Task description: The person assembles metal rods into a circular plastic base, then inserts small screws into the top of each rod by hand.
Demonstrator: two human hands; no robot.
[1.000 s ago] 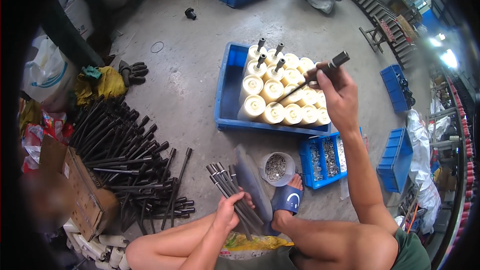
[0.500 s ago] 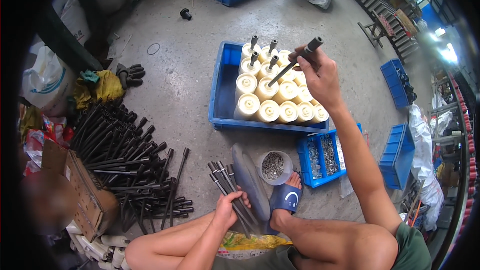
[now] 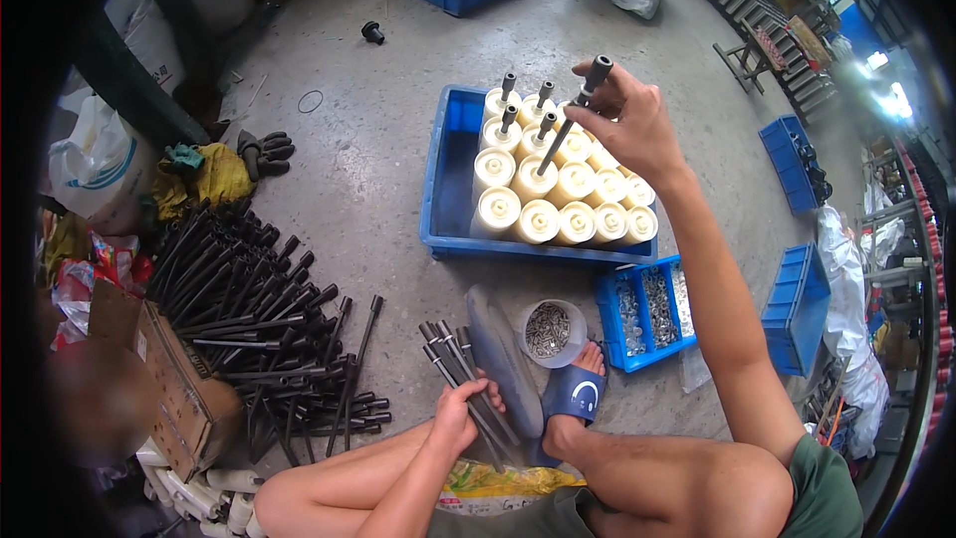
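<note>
Rod (image 3: pixel 570 118), long, dark, thick-capped, tilted

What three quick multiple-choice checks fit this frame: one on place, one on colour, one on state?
1. Where is the cream rollers' crate?
A. On the floor ahead of the person
B. On a bench
C. On the person's lap

2. What colour is that crate?
A. Red
B. Blue
C. Green

3. What is the right hand doing?
A. Resting empty on the floor
B. Holding a dark rod above the rollers
C. Gripping a glove

Key: 1 A, the crate sits on the concrete floor beyond the feet. 2 B, its walls are blue. 3 B, the right hand pinches a rod slanting down toward the rollers, while the left hand grips a bundle of rods.
</note>
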